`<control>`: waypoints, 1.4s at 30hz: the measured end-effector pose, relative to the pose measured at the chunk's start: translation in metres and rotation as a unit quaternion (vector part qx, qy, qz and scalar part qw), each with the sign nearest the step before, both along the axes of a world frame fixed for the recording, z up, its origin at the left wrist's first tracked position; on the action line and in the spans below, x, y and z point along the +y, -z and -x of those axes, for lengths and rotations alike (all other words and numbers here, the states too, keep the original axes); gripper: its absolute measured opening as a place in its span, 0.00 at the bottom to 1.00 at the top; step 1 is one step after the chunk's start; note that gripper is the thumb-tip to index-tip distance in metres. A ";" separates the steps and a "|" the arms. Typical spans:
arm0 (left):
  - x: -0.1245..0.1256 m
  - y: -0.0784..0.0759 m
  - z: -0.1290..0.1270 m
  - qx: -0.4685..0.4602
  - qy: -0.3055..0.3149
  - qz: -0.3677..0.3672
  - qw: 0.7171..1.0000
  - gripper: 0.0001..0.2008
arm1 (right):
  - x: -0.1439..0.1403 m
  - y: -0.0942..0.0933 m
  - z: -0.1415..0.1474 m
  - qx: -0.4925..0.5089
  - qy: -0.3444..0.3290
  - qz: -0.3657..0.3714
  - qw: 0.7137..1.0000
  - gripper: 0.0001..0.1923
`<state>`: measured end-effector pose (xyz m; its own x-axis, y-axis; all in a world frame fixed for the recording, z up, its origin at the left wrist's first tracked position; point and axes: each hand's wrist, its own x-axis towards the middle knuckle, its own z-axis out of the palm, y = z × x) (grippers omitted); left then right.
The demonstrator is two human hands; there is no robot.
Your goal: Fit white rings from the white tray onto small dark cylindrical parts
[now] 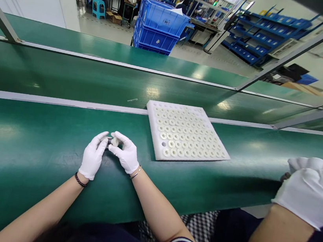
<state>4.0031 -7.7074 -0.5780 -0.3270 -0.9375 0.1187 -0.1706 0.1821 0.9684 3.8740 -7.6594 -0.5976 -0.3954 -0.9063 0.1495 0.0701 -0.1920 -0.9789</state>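
Head view. I see both hands in white gloves, close together over the green surface [37, 132]. The left hand [92, 157] has its fingers pinched on a small dark piece [109, 141]; the fingers of the right hand [127, 155] grasp a pale piece [115, 142] right against it. So the two pieces sit between the hands, left of the white tray [152, 125].

Dark piece: grey to near-black, short, partly covered by fingertips. Pale piece: whitish, rounded at the edge; it blends with the glove, so I cannot tell its full shape.

Tray: thick slab, its far part lying across the white strip [62, 102]. Rows of off-white rings [171, 143], each with a round centre hole, fill it. Near its left corner I note one bare, darker round socket [163, 144].

Far right, a co-worker's gloved hand [311, 190] is bent beside a dark object [285, 177], mostly hidden; grip unclear to me.
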 end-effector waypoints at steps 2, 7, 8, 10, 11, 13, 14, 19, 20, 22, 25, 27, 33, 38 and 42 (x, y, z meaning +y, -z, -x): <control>-0.001 -0.002 0.001 0.021 -0.008 -0.032 0.999 0.19 | 0.000 0.000 -0.001 0.015 -0.010 0.002 1.000 0.28; 0.000 -0.003 0.003 0.048 -0.038 -0.023 0.998 0.16 | -0.001 -0.002 -0.003 0.028 -0.017 0.010 0.999 0.27; 0.001 -0.003 0.003 0.047 -0.038 -0.018 0.998 0.16 | -0.001 -0.002 -0.003 0.023 -0.017 0.016 0.999 0.27; 0.002 -0.002 0.003 0.044 -0.039 -0.007 0.998 0.15 | -0.001 -0.002 -0.003 0.013 -0.020 0.026 0.999 0.28; 0.002 -0.001 0.003 0.043 -0.041 0.001 0.998 0.15 | -0.001 -0.002 -0.003 0.011 -0.022 0.028 0.999 0.28; 0.003 0.000 0.002 0.041 -0.052 0.026 0.997 0.14 | -0.001 -0.002 -0.002 0.019 -0.024 0.021 0.999 0.27; 0.003 0.002 0.002 0.040 -0.058 0.039 0.997 0.14 | -0.001 -0.002 -0.001 0.025 -0.022 0.014 0.999 0.27; 0.004 0.010 0.002 0.099 -0.055 0.028 0.993 0.16 | -0.001 -0.005 0.001 -0.004 -0.033 -0.021 0.999 0.26; 0.004 0.011 0.002 0.119 -0.047 0.018 0.992 0.17 | -0.001 -0.006 0.001 -0.024 -0.041 -0.021 0.999 0.26; 0.005 0.011 0.002 0.150 -0.029 0.004 0.988 0.21 | -0.001 -0.007 0.001 -0.073 -0.057 -0.017 0.996 0.27; 0.006 0.008 0.002 0.178 -0.014 -0.001 0.984 0.23 | -0.002 -0.007 0.002 -0.128 -0.077 -0.018 0.989 0.26; 0.006 0.005 0.003 0.186 -0.012 0.003 0.982 0.23 | -0.003 -0.005 0.003 -0.136 -0.087 -0.025 0.987 0.26; 0.005 0.003 0.004 0.185 -0.019 0.004 0.983 0.23 | -0.004 -0.003 0.003 -0.135 -0.088 -0.027 0.987 0.28; 0.007 0.001 0.005 0.186 0.000 -0.038 0.982 0.24 | -0.003 -0.004 0.001 -0.112 -0.029 -0.010 0.993 0.26; 0.004 -0.001 0.002 0.134 0.001 -0.072 0.988 0.25 | -0.001 -0.005 -0.002 0.061 -0.010 -0.019 0.998 0.22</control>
<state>4.0016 -7.7033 -0.5772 -0.3044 -0.9502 0.0671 0.0960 0.0395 0.9946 3.8761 -7.6606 -0.5925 -0.3578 -0.9199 0.1607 -0.0463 -0.1544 -0.9869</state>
